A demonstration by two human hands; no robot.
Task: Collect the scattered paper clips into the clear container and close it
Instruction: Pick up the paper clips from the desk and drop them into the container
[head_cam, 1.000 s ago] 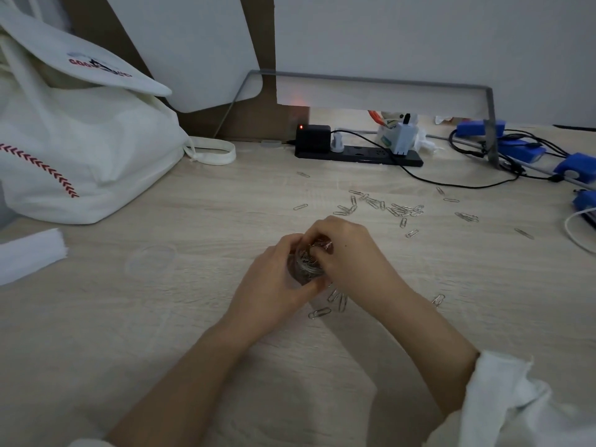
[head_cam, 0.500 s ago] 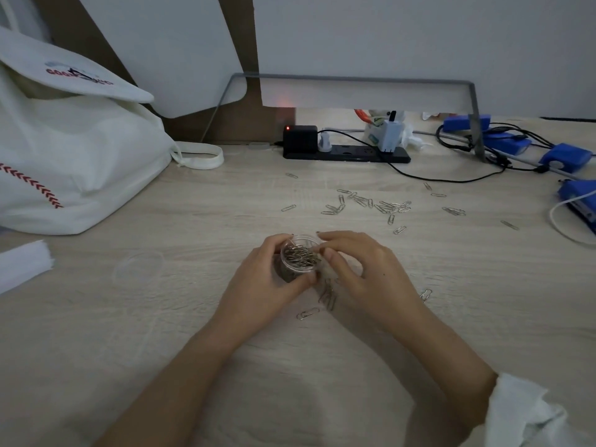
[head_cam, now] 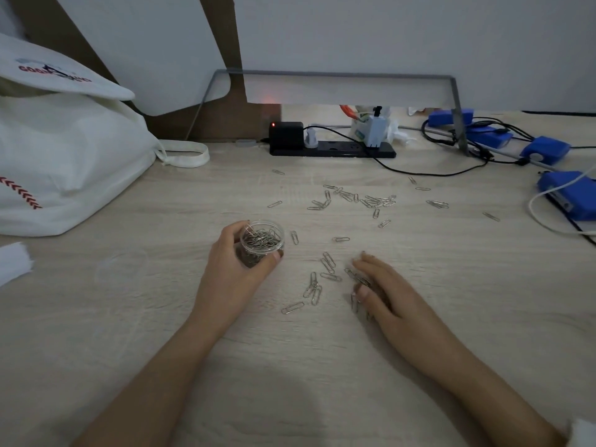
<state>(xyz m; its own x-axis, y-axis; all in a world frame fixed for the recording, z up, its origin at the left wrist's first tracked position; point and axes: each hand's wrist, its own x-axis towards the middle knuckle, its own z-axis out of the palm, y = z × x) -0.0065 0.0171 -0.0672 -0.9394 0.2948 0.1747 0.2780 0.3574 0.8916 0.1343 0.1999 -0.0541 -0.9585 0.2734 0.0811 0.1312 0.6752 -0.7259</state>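
Observation:
My left hand (head_cam: 237,272) grips the small clear container (head_cam: 262,241), which stands open on the wooden desk and holds a heap of silver paper clips. My right hand (head_cam: 383,288) lies on the desk to its right, fingers spread low over a few clips (head_cam: 356,279), thumb touching one. More loose clips (head_cam: 314,290) lie between my hands. A wider scatter of clips (head_cam: 361,198) lies farther back. The clear round lid (head_cam: 121,264) rests flat on the desk left of the container, faint against the wood.
A white cloth bag (head_cam: 64,156) fills the back left. A black power strip (head_cam: 332,146) with plugs and cables runs along the back. Blue devices (head_cam: 545,150) with cords sit at the right. White paper (head_cam: 13,262) lies at the left edge.
My right hand has left the container's mouth and moved right and down onto the desk over loose clips. The left hand keeps its grip on the container.

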